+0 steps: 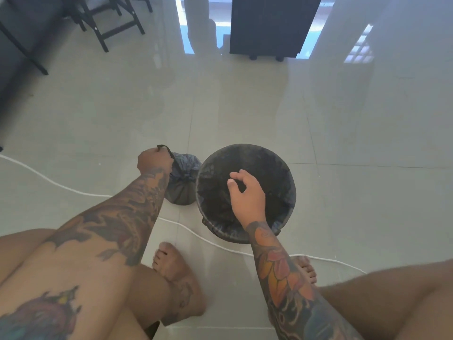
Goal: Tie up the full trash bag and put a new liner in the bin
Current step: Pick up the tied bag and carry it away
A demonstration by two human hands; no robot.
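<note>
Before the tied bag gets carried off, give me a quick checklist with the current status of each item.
1. Full trash bag tied at the neck: ok.
2. Left hand grip on the bag's tie ends: ok.
3. Bag out of the bin, on the floor beside it: ok.
4. New liner folded over the rim: ok on the visible rim.
5. Right hand empty, over the bin: ok.
6. White cable lying on the floor near the feet: not ok.

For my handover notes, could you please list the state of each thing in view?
Small black plastic trash bag: tied shut, standing on the floor left of the bin.
Round black bin: upright, open, fitted with a black liner.
Left hand: grips the bag's tie.
Right hand: over the bin, fingers relaxed, empty.
</note>
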